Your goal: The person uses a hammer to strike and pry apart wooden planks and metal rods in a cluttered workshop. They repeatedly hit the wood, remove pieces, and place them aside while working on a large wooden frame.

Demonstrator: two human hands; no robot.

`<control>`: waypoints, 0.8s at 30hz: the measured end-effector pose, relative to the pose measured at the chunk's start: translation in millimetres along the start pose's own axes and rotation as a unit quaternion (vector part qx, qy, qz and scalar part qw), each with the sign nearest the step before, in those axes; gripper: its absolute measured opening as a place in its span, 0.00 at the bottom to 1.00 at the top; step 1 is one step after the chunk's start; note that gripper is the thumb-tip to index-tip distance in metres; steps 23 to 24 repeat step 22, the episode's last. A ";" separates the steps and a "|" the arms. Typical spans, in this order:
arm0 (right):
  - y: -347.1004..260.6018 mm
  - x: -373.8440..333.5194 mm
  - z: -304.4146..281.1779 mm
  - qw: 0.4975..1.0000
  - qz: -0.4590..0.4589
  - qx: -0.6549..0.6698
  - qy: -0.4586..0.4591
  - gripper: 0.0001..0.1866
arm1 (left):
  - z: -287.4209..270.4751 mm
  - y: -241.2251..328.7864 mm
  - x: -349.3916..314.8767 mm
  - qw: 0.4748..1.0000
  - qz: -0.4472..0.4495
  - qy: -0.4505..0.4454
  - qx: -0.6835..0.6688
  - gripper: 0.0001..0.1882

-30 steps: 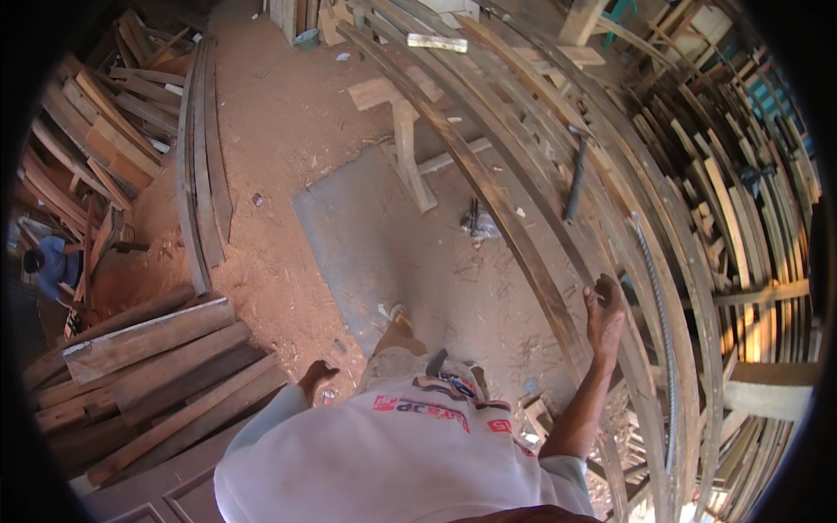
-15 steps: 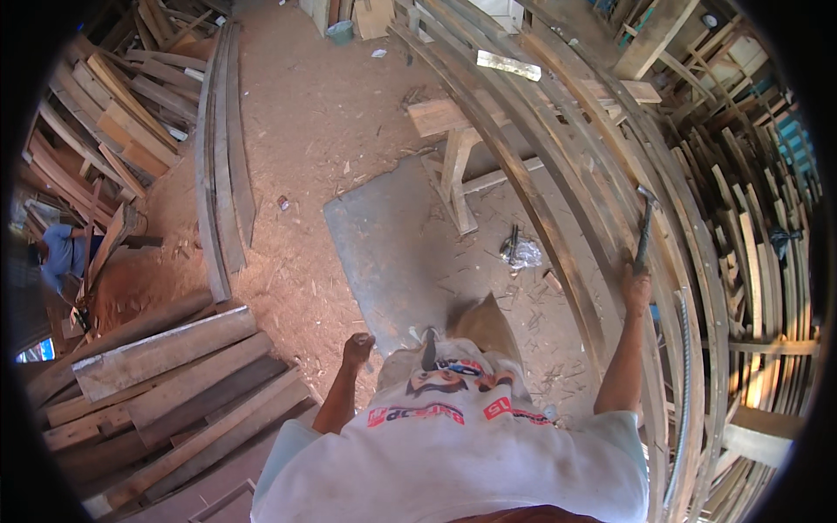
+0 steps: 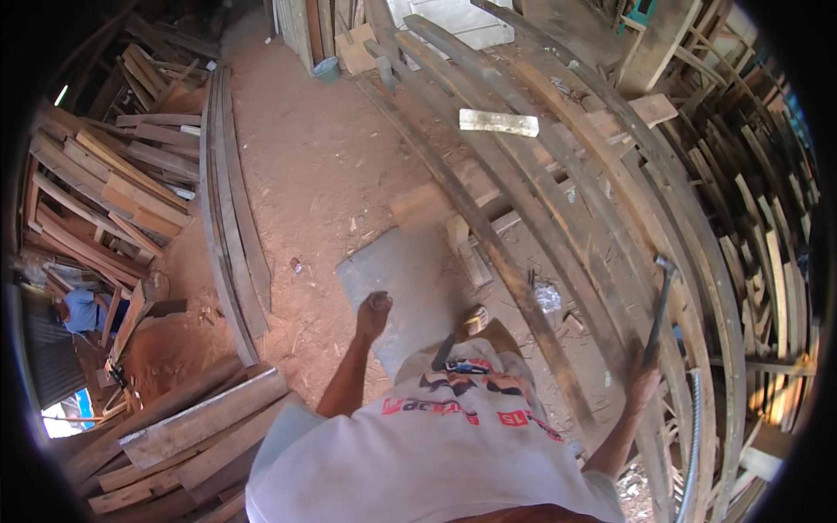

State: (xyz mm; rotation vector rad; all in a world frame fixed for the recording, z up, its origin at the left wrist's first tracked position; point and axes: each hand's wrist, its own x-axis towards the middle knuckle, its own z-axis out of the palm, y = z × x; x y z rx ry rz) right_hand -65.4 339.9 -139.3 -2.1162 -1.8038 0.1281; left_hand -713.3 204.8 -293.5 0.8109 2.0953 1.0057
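My right hand (image 3: 643,376) grips a hammer (image 3: 660,309) by its handle, the head pointing away from me. Hand and hammer are over the long wooden boards (image 3: 558,205) that run beside me on the right. My left hand (image 3: 375,315) is raised in front of me, its fingers curled closed above the grey sheet (image 3: 410,261) on the floor. Whether anything small lies inside that fist does not show. A short whitish piece of wood (image 3: 498,122) rests across the far part of the boards. One sandalled foot (image 3: 475,321) shows just ahead of my shirt.
Stacked planks (image 3: 200,427) lie at the near left, with long curved-looking boards (image 3: 228,192) farther on. A person in blue (image 3: 83,309) is at the far left. Upright timber (image 3: 774,279) fills the right side. A ribbed rod (image 3: 695,444) lies along the near boards. A bucket (image 3: 327,70) stands far off.
The view has shifted with my movement, and a foot has come into sight in front. My left hand has swung forward and up. The right hand still holds the hammer, now lower in view.
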 end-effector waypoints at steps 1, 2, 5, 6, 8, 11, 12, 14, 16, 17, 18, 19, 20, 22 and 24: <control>-2.1 5.0 -1.5 1.000 0.009 0.011 -0.002 0.32 | -1.3 23.6 20.1 1.000 0.016 0.010 0.014 0.19; -13.9 5.3 -3.5 1.000 0.014 0.024 -0.012 0.32 | -6.4 26.1 42.1 0.999 0.029 0.014 0.016 0.21; -24.0 0.2 -9.5 0.998 0.045 0.018 -0.050 0.29 | -14.8 45.6 94.0 0.999 0.022 0.022 -0.030 0.22; -21.0 0.7 -10.4 0.997 0.062 0.007 -0.052 0.27 | -12.7 62.7 116.9 0.999 0.037 0.004 -0.021 0.22; -16.1 4.7 -3.1 0.997 0.057 -0.013 -0.049 0.23 | -17.0 89.2 152.5 0.998 0.028 -0.005 -0.055 0.20; -24.7 19.1 5.3 0.996 0.071 -0.043 -0.021 0.20 | -23.1 123.2 215.2 0.992 0.025 -0.019 -0.126 0.20; -39.4 26.9 9.3 0.996 0.079 -0.050 -0.008 0.19 | -27.8 125.8 243.9 0.992 0.037 -0.016 -0.116 0.21; -75.9 37.9 0.9 0.991 0.133 0.005 -0.028 0.20 | -33.4 138.5 307.0 0.986 0.074 0.002 -0.148 0.19; -90.3 21.1 7.5 0.971 0.229 0.062 -0.022 0.22 | -28.4 159.1 363.6 0.981 0.080 -0.007 -0.176 0.18; -120.6 14.6 13.4 0.962 0.232 0.146 0.014 0.20 | -37.9 178.5 382.3 0.980 0.064 -0.004 -0.188 0.17; -174.7 5.9 18.8 0.943 0.235 0.228 0.055 0.18 | -43.3 193.7 407.8 0.979 0.051 -0.004 -0.199 0.17; -228.9 3.1 25.9 0.917 0.234 0.310 0.093 0.16 | -52.4 195.3 440.8 0.974 0.024 0.005 -0.226 0.17; -274.5 0.4 34.9 0.886 0.239 0.384 0.101 0.16 | -61.3 192.9 483.0 0.969 -0.001 0.007 -0.249 0.17; -329.9 -6.2 60.5 0.853 0.280 0.430 0.099 0.15 | -88.0 164.4 569.6 0.947 0.018 -0.007 -0.322 0.18; -329.9 -6.2 60.5 0.853 0.280 0.430 0.099 0.15 | -88.0 164.4 569.6 0.947 0.018 -0.007 -0.322 0.18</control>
